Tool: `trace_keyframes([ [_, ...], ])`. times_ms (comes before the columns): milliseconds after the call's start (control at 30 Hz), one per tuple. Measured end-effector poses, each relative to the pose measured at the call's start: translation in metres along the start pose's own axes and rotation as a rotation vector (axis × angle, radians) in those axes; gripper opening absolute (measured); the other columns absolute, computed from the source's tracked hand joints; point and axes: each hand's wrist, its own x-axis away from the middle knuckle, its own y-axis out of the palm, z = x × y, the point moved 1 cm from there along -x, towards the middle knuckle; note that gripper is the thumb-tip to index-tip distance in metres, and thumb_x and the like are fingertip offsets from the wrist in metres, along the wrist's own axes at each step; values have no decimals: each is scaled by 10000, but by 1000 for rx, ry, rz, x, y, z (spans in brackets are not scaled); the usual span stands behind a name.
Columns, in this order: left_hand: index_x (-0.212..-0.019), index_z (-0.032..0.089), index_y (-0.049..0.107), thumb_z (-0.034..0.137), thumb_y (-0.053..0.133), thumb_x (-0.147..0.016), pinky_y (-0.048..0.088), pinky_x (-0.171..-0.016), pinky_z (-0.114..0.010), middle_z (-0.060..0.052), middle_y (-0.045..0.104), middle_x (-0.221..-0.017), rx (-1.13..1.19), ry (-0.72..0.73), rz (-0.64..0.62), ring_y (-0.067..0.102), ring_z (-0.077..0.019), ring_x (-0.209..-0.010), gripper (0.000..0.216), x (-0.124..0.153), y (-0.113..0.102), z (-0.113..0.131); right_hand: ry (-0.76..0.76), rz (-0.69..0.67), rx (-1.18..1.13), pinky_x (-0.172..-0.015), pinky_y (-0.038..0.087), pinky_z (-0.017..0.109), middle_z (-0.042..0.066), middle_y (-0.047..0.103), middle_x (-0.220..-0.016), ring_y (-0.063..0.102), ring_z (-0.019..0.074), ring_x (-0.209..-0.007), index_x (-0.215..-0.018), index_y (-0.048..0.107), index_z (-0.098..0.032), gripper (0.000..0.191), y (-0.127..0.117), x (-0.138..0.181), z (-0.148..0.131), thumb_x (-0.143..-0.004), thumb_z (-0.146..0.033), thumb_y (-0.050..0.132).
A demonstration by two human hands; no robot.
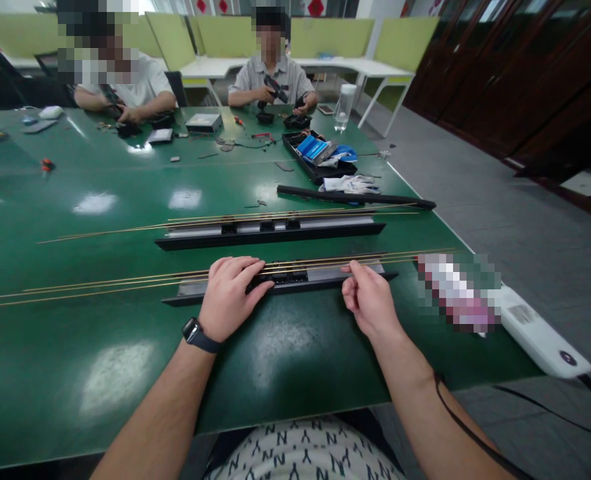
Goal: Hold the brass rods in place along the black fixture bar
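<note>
A long dark channel with a silver inner face lies across the green table in front of me. Small black blocks sit in its middle, and several thin gold-coloured rods run lengthwise over it, reaching far out to the left. My left hand is closed over the rods and channel beside the blocks, fingers on the far side and thumb on the near side. Farther right, my right hand is curled, its thumb and forefinger pinched at the rods; the exact contact is too small to see.
Behind lies a second channel with rods across it. Beyond are a black strip, gloves and a black tray. A white power strip lies at the right edge. Two people sit opposite, handling tools and parts.
</note>
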Motion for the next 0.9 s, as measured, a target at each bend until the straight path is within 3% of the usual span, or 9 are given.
trace_keyframes([
  [167, -1211, 245, 694, 409, 671, -944, 445, -1040, -482, -91, 733, -1198, 1, 9, 17, 669, -268, -1114, 314, 0, 1, 0, 24, -111, 36, -286, 196, 170, -9, 621, -513, 447, 81, -297, -936, 681, -155, 428, 3, 0, 3, -813, -558, 756],
  [400, -1206, 241, 696, 398, 666, -948, 435, -1054, -474, -87, 737, -1193, 10, 4, 12, 671, -259, -1106, 304, 0, 1, -1, -5, -7, -37, -281, 177, 162, -32, 578, -484, 417, 71, -291, -879, 665, -161, 386, 2, -1, 1, -798, -522, 776],
  [600, -1200, 230, 690, 394, 665, -954, 433, -1052, -459, -86, 737, -1190, 0, 12, 24, 671, -251, -1101, 297, 0, 2, -1, 33, -88, 3, -287, 180, 164, -9, 606, -503, 433, 78, -303, -916, 695, -140, 406, 5, 2, -1, -803, -522, 775],
  [767, -1195, 223, 689, 389, 681, -946, 434, -1047, -455, -80, 739, -1181, -7, 22, 29, 672, -247, -1092, 300, 0, 2, -1, 5, -18, -29, -278, 176, 166, -19, 586, -479, 423, 80, -285, -884, 673, -155, 400, 2, -1, 1, -820, -543, 750],
  [900, -1195, 222, 688, 386, 687, -943, 438, -1044, -458, -80, 739, -1180, -7, 24, 30, 672, -249, -1091, 301, 1, 3, -1, 3, -62, -16, -281, 186, 161, -20, 590, -491, 422, 72, -291, -904, 688, -145, 364, 2, -1, 2, -819, -491, 766],
])
